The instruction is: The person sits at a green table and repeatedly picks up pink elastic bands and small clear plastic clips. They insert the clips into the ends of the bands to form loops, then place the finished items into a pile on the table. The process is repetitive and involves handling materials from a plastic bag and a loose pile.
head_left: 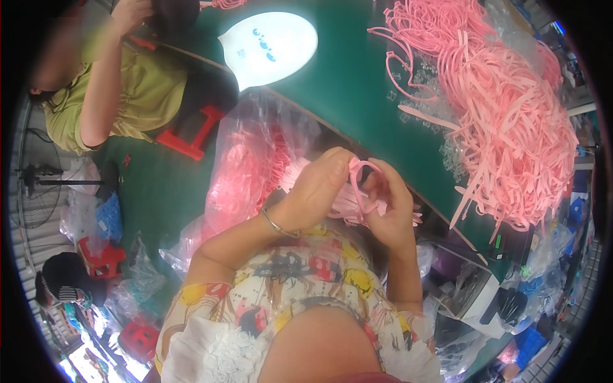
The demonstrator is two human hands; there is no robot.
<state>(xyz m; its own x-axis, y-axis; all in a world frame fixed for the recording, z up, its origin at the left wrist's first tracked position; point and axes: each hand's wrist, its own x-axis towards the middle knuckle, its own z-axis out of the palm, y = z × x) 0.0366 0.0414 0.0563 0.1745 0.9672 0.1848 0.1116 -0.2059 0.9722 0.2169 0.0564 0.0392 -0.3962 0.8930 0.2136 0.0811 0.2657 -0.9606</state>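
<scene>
L hand (317, 186) and R hand (391, 203) meet just above the lap, btwn the body and the near edge of the green table (345, 83). Both pinch one pink strap (363, 185), bent into a loop that stands up btwn them; L fingers curl tight round the loop's left side, thumb hidden, R fingers narrow on its right side and lower end. Below the hands lies a small bunch of same pink straps (348, 204), resting at lap level, touching R palm. Thin bangle (280, 225) on L wrist. To the L, a clear bag (246, 172) w/ more pink pieces inside, leaning near L forearm. On table, well apart to the R, big loose heap (511, 108) of pink straps, some spilling over the edge; small clear bits scattered beside it, too small to tell what. White cap (268, 48) farther up the table. Another person in a green top (137, 89) sits upper L, hands up by their head, not involved. Judgement on doing this well: keep the loop flat, no twist, grip close to the ends so the bend stays controlled; hold work over the lap bunch so a slipped strap lands w/ the rest, not on the floor. Whether strap ends are joined or threaded through anything: can't tell, fingers cover it.
</scene>
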